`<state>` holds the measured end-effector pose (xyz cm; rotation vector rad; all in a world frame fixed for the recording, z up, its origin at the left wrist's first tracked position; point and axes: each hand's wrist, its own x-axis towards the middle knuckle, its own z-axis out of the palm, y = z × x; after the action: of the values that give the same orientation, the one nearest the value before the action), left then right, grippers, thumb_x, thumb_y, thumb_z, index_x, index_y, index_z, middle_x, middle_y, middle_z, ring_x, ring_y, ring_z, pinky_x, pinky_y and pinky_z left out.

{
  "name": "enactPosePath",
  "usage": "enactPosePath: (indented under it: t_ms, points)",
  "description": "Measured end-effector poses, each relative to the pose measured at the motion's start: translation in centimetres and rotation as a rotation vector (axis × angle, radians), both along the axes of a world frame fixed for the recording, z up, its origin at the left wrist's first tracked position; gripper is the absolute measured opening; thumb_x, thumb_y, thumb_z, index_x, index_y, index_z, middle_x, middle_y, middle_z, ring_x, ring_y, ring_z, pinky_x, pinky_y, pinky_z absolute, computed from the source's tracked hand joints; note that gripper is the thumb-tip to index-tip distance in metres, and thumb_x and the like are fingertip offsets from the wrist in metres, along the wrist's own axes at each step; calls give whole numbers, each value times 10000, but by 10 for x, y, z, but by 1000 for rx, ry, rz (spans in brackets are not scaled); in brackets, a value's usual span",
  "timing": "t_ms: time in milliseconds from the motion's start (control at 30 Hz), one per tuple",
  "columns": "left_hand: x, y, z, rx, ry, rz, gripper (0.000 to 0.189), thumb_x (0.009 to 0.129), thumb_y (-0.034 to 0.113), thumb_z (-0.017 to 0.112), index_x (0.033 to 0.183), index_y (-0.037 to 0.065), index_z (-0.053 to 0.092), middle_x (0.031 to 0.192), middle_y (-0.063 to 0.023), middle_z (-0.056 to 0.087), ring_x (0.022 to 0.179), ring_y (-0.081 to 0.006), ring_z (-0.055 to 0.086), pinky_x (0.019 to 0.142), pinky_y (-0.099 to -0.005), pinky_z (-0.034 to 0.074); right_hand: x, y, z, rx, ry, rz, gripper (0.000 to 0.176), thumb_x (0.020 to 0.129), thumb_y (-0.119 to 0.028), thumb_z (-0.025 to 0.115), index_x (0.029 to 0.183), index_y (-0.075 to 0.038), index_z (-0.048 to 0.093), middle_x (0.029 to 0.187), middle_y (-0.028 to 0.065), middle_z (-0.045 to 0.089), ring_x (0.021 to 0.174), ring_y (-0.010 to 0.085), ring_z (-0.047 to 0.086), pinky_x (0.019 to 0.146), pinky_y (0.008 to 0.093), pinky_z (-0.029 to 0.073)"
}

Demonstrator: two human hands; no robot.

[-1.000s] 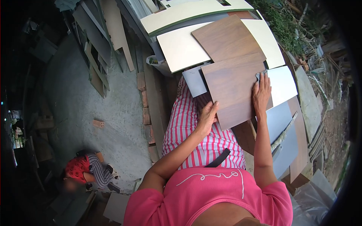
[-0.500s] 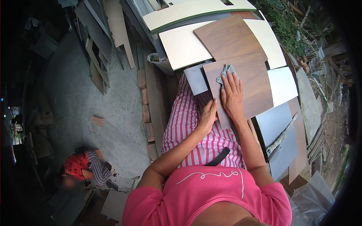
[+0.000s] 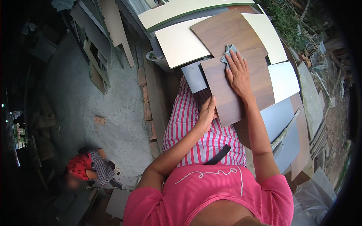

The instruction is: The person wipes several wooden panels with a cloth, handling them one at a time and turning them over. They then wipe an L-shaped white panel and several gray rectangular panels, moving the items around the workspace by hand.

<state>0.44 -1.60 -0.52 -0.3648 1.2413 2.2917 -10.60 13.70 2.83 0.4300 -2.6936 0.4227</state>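
Observation:
A brown wood-grain board (image 3: 249, 98) lies tilted across my lap and the panels ahead of me. My left hand (image 3: 206, 114) is closed around its near left edge, the thumb along the side and the other fingers partly hidden underneath. My right hand (image 3: 239, 77) lies flat on the board's upper part. Under its fingertips is a crumpled grey-green cloth (image 3: 227, 53), pressed against the board's far edge. Another brown wood-grain board (image 3: 230, 32) rests just beyond. A small grey panel (image 3: 195, 77) sticks out at the left of the held board.
Cream panels (image 3: 181, 41) and a white panel (image 3: 283, 81) surround the boards. On a blue-grey panel (image 3: 281, 124) to the right lies a rough stick (image 3: 286, 129). Another person (image 3: 92, 165) crouches on the concrete floor (image 3: 83, 94) at lower left, near a brick (image 3: 100, 119).
My right hand has slid the cloth forward, away from me, to the board's far edge. My left hand keeps its hold on the near left edge.

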Motion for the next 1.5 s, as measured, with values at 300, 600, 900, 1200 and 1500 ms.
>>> enactPosePath:
  t_ms: [300, 600, 900, 1200, 1500]
  points:
    - [-1, -2, 1, -14, 23, -33, 554, 959, 469, 393, 1320, 49, 394, 1238, -130, 514, 1039, -222, 584, 856, -369, 507, -30, 84, -24, 13, 63, -333, 447, 954, -302, 407, 1361, -117, 411, 1439, 99, 350, 1359, 284, 258, 1111, 443, 192]
    - [0, -2, 2, -22, 28, -27, 570, 956, 476, 397, 1330, 46, 384, 1220, -132, 523, 1035, -227, 585, 855, -374, 509, -14, 95, -36, 3, 2, -573, 481, 959, -345, 369, 1377, -107, 379, 1432, 140, 345, 1349, 317, 270, 1097, 490, 192]
    - [0, 0, 0, -50, 25, 9, 533, 956, 483, 394, 1266, 52, 439, 1106, -90, 551, 948, -172, 596, 766, -313, 524, 52, 110, -39, -94, 32, -626, 463, 945, -320, 403, 1340, -78, 423, 1332, 169, 459, 1235, 355, 409, 1032, 456, 294]
    - [-5, -4, 14, -47, 90, 107, 360, 968, 394, 436, 1076, 53, 466, 993, -56, 514, 907, -148, 541, 772, -317, 491, 31, 125, -23, -140, -121, -704, 417, 956, -359, 365, 1121, -59, 602, 989, 180, 639, 936, 363, 593, 846, 443, 436]
    - [16, -10, 49, -185, 196, 169, 406, 951, 426, 465, 1057, 37, 425, 960, -68, 441, 911, -134, 397, 853, -304, 347, 53, 118, -6, -691, -161, -699, 557, 964, -473, 349, 975, 20, 611, 788, 118, 598, 730, 212, 524, 735, 358, 415]
